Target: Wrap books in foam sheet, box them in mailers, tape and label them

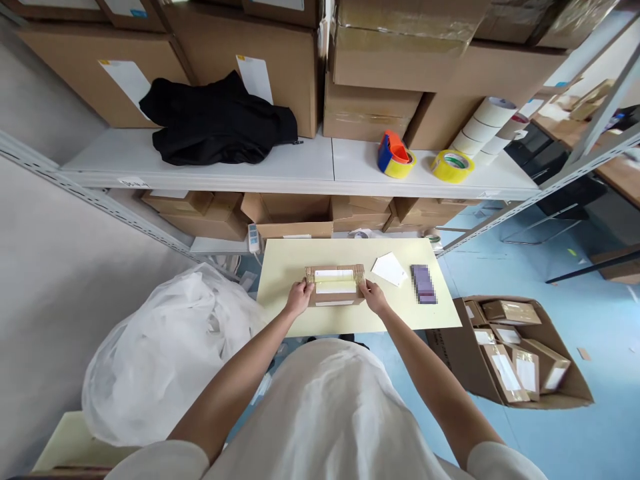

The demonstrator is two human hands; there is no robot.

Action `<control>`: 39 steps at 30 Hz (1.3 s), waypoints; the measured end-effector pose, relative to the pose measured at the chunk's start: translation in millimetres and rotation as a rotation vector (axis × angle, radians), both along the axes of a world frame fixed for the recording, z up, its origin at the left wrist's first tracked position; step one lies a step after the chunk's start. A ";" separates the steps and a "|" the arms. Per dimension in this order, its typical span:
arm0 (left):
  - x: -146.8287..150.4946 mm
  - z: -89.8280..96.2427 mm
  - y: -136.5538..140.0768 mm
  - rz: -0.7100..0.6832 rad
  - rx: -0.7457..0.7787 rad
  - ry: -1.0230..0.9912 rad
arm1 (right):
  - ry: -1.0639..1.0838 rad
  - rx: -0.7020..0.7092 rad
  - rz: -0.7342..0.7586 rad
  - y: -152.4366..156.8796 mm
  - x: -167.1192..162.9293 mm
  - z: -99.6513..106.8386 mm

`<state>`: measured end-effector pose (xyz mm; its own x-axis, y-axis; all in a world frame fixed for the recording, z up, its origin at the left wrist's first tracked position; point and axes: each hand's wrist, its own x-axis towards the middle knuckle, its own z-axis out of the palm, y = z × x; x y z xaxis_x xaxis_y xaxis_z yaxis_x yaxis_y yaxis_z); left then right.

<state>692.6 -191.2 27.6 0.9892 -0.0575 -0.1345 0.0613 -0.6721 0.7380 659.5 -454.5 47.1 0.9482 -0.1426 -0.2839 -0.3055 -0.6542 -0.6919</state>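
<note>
A small brown cardboard box (335,299) with clear tape and white labels rests on the pale yellow table (280,257), its long side towards me. My left hand (300,296) grips the box's left end, fingers closed on it. At the opposite end my right hand (373,295) holds the box the same way. Just right of the box lie some white cards or labels (390,269), slightly fanned. Beyond them is a dark purple, blurred-out flat object (424,285).
A grey shelf (350,157) behind the table carries large cartons, a black garment (220,120), a tape dispenser (397,155) and tape rolls (453,167). An open carton (565,400) of several taped boxes stands on the floor at right. A white plastic bag (165,353) bulges at left.
</note>
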 end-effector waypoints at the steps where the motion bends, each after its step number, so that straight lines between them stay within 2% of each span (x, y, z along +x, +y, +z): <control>1: -0.3 -0.7 -0.9 0.008 0.001 0.000 | -0.003 0.008 0.001 -0.9 0.5 -2.2; 8: 3.2 -1.4 -11.5 0.054 0.013 0.014 | -0.027 0.060 -0.010 -9.6 6.2 -12.9; 12: -0.2 -2.1 -12.9 0.107 0.015 0.027 | -0.047 0.100 -0.005 -33.5 5.5 -24.9; 15: -5.1 1.5 -16.9 0.212 0.042 0.010 | -0.008 -0.138 0.047 -65.8 15.0 -37.9; 17: -7.3 8.9 -25.6 0.234 0.100 -0.053 | 0.049 -0.287 0.099 -88.2 27.6 -47.9; 19: -8.6 19.6 -40.3 0.162 0.186 -0.150 | 0.084 -0.329 0.124 -106.9 41.9 -58.6; 21: -9.7 30.4 -59.6 0.028 0.294 -0.205 | 0.096 -0.328 0.133 -119.9 54.0 -69.2; 24: -12.6 39.3 -88.9 -0.160 0.447 -0.166 | 0.078 -0.389 0.188 -129.6 62.9 -82.7; 26: -14.9 38.8 -103.4 -0.227 0.505 -0.118 | 0.055 -0.441 0.246 -132.6 63.0 -88.9; 31: -16.8 31.1 -115.0 -0.212 0.560 -0.090 | 0.034 -0.440 0.387 -140.2 55.8 -93.2; 36: -14.2 32.9 -114.4 -0.198 0.543 -0.089 | 0.022 -0.487 0.550 -146.5 49.6 -83.5; 39: -13.0 33.9 -116.6 -0.164 0.512 -0.083 | 0.042 -0.509 0.585 -145.8 45.3 -76.1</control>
